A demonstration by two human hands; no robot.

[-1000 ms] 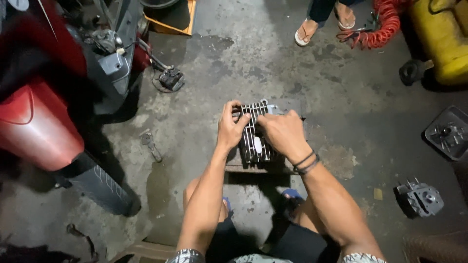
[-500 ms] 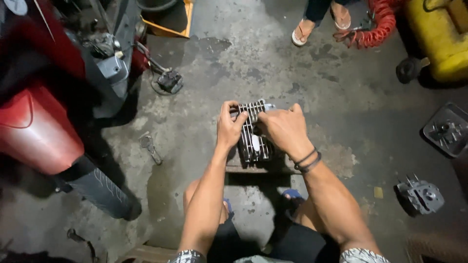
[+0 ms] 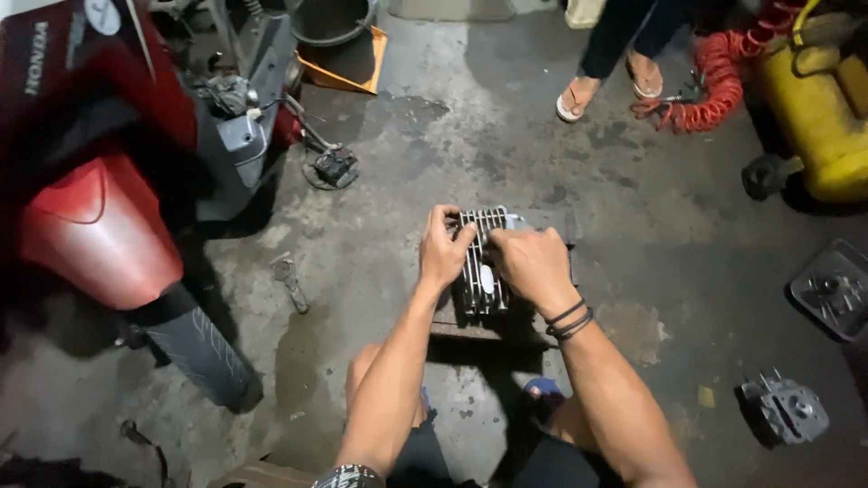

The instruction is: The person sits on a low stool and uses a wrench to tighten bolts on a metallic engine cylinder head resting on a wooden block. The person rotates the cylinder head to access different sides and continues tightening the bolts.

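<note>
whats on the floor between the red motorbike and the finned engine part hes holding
In the head view, a small metal tool lies on stained concrete floor between motorbike and finned engine part.

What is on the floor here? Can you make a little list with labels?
Place: stained concrete floor
Left hand: grips the left side of a finned metal engine part
Right hand: rests on the part's right side, dark bands on the wrist
Under the part: low block
Left: red motorbike, wrench on the floor
Right: yellow tank, red coiled hose, two loose engine pieces
Top: another person's feet in sandals
</note>
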